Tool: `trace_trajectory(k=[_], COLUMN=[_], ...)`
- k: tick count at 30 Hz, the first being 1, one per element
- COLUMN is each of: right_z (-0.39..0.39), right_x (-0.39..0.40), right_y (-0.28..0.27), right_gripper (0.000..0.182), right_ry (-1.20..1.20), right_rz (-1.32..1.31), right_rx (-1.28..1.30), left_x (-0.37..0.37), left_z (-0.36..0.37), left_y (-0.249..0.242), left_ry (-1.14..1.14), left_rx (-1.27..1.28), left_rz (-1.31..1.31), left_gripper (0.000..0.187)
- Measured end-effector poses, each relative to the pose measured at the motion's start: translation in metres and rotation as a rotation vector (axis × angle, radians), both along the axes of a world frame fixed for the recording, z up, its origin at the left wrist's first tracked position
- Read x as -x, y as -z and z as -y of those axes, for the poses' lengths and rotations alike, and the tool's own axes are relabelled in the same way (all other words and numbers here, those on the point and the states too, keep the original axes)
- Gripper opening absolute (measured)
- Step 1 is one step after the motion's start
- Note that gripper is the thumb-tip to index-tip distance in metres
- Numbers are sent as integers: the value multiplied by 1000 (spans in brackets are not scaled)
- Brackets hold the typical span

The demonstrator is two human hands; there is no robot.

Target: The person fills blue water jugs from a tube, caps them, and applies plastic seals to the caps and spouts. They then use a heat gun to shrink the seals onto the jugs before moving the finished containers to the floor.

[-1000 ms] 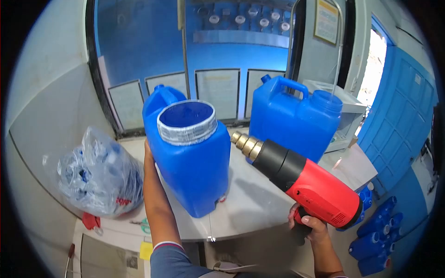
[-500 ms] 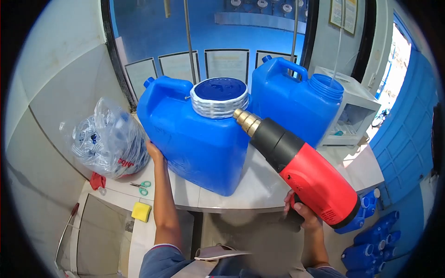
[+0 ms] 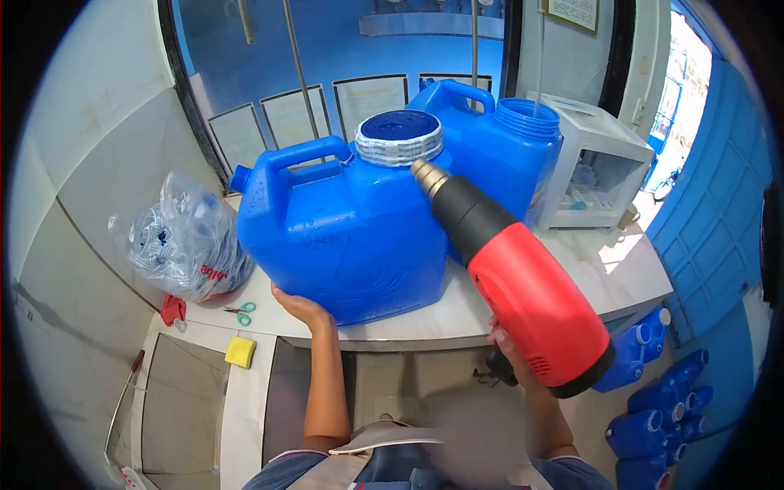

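My left hand [image 3: 304, 309] grips the lower front-left edge of a blue water jug [image 3: 343, 245], its fingers partly hidden by the jug. The jug stands on the counter, with a dark blue cap [image 3: 398, 126] on its wide mouth. A wrinkled white printed seal band [image 3: 398, 150] wraps around that cap and neck. In my right hand [image 3: 516, 355] is a red and black heat gun [image 3: 535, 298], my fingers closed around its handle. The metal nozzle [image 3: 429, 177] points at the band's lower right side, very close to it.
An uncapped blue jug [image 3: 514, 155] stands behind, a thin tube over its mouth. A white cabinet [image 3: 596, 163] is at right. Leftward lie a plastic bag of seal bands [image 3: 192, 245], green-handled scissors [image 3: 243, 313] and a yellow sponge [image 3: 240, 352]. Several blue jugs [image 3: 645, 433] stand on the floor.
The capped jug has turned, its broad side now facing me more squarely. My left hand has moved right and nearer along its base. The heat gun's nozzle now points lower on the band.
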State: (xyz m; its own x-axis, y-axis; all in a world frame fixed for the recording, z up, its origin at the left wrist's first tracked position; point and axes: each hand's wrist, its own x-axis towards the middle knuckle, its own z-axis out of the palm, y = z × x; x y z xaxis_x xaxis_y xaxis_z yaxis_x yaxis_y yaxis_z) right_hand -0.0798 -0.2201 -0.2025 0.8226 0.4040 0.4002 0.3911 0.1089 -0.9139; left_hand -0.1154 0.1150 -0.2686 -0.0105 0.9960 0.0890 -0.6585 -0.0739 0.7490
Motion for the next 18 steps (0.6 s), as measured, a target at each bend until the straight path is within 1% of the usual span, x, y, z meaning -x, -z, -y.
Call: trace_trajectory(k=[1,2,3,5,9,11,12,14,16,18], right_z=[-4,-8,-12,-21,-49,-65,-71,-85,-95,-100], right_x=[4,7,10,16,27,31,34,38,42,48], right_y=[1,3,5,8,11,14,16,18,18,19], right_gripper=[20,20,20,20,20,20,20,19,19,19], right_ry=[52,64,62,53,6,-14,-21,-37,-39,-25], right_rz=[-8,32,79,166,260,280,285,279,273,268], right_rx=[-59,-61,-51,-26,-20,-32,-35,-49,-56,-59], left_x=[1,3,5,8,19,26,31,48,55,58], left_z=[4,5,3,-3,-10,-19,-28,-44,-57,-87], left_y=[0,0,2,10,17,25,28,11,-39,-80], left_ry=[5,7,3,72,138,184,185,206,42,23], left_rx=[-26,-54,-50,-123,-75,-194,-193,-147,-294,-545], left_rz=[-20,-41,-40,-33,-49,-146,-143,-286,-264,-246], left_gripper=[49,50,50,50,50,49,49,47,42,37])
